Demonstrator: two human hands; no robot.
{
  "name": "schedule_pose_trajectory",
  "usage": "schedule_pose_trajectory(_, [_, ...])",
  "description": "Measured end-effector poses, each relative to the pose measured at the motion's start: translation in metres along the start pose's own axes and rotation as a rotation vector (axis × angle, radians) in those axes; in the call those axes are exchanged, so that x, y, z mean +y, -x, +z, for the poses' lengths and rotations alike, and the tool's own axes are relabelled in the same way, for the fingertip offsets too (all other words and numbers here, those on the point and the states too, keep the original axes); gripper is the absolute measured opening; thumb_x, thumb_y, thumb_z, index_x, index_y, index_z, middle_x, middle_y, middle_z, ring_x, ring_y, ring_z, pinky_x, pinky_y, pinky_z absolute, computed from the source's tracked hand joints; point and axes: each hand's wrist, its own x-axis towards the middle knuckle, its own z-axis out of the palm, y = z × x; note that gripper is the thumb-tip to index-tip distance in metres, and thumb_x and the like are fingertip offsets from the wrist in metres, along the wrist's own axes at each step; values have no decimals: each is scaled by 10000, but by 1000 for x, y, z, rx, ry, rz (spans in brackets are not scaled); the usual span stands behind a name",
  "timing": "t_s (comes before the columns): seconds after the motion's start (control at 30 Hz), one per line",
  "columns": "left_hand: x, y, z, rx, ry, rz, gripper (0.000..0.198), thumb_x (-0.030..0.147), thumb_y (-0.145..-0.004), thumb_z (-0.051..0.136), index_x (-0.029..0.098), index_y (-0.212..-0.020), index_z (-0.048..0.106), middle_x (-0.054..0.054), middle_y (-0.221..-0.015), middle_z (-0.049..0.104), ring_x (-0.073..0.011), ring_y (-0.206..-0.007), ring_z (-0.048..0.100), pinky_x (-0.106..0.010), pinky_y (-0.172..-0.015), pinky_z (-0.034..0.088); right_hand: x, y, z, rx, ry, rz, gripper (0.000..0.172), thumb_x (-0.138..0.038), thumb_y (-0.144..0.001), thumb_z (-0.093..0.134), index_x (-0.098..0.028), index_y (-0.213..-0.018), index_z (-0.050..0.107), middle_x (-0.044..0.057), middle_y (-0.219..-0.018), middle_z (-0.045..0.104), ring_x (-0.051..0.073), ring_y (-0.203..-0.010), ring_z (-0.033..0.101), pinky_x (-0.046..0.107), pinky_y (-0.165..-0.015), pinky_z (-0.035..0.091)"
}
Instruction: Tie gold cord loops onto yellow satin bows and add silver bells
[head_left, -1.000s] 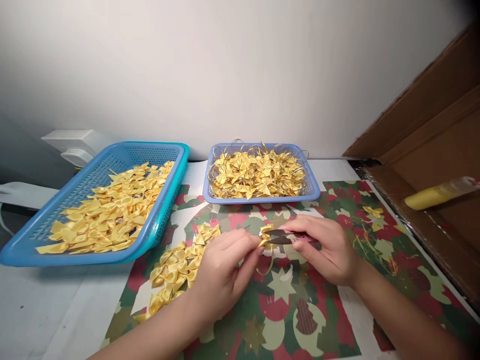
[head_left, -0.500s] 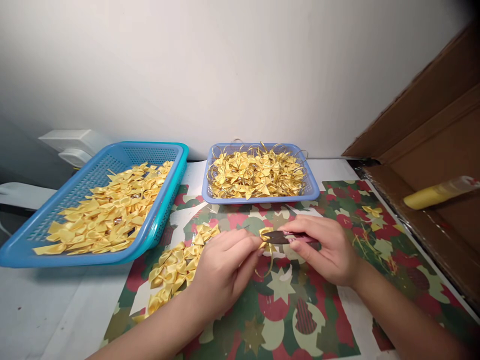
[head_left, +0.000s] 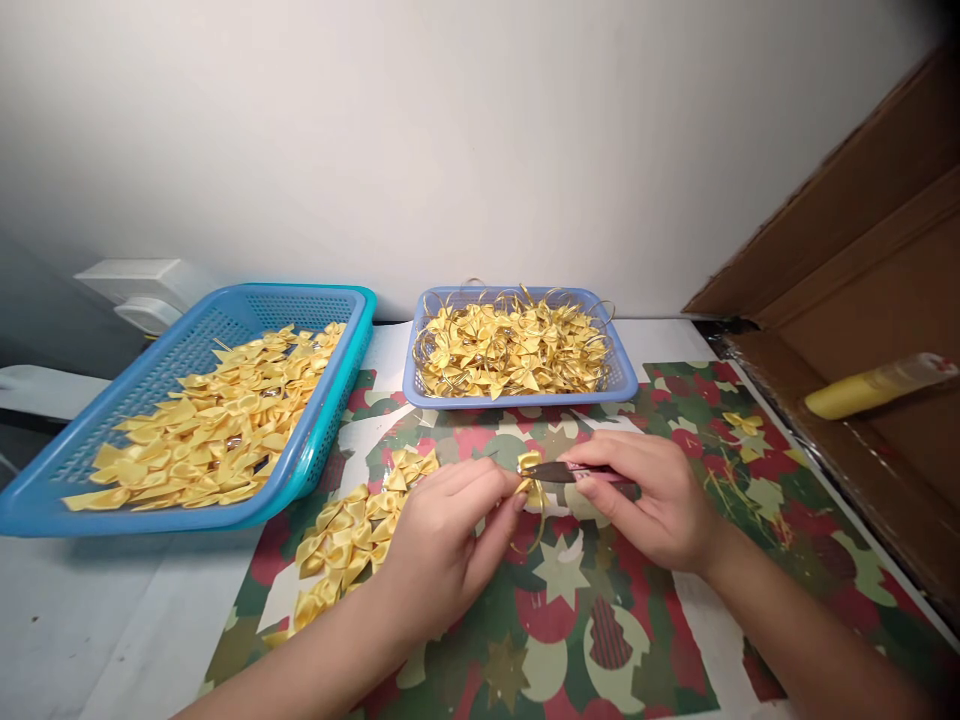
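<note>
My left hand (head_left: 452, 525) is closed, pinching a yellow ribbon bow (head_left: 529, 460) between thumb and fingertips. A thin gold cord loop (head_left: 541, 530) hangs below that bow. My right hand (head_left: 649, 498) is wrapped round small thread snips (head_left: 555, 472) with dark blades and a pink grip. Their tip points left and meets the middle of the bow; whether the blades are closed cannot be made out. Beside my left forearm lies a pile of loose yellow bows (head_left: 356, 530), partly hidden by my hand.
A blue basket (head_left: 169, 360) of yellow bows, stacked on a teal one, stands left. Against the wall, a smaller blue basket (head_left: 525, 402) holds bows with gold cords. Gold cord scraps (head_left: 750, 505) and a bow (head_left: 742, 422) lie right, near a cardboard panel (head_left: 862, 250) and yellow tube (head_left: 862, 390).
The bow has turned slightly between my left fingers, and the snips' tip has shifted a little on it. Otherwise both hands hold nearly the same place.
</note>
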Motion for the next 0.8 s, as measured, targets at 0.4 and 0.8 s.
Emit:
schedule_pose_trajectory(0.4, [0, -1, 0, -32, 64, -121, 213, 147, -935, 448, 189, -737, 513, 24, -624, 508, -113, -579, 472, -225, -554, 361, 1, 0, -3, 63, -31, 77, 112, -198, -897, 526, -178, -943, 627, 4, -763, 661, 110, -637, 590, 216, -570, 432])
schedule_pose_trajectory(0.8, [2, -7, -7, -87, 687, -543, 351, 378, -948, 446, 186, -698, 601, -26, -680, 622, -152, -659, 585, -259, -627, 475, 13, 1, -3, 50, -112, 261, 154, -342, -891, 535, -200, -876, 590, -21, -683, 565, 121, -585, 522, 225, -538, 397])
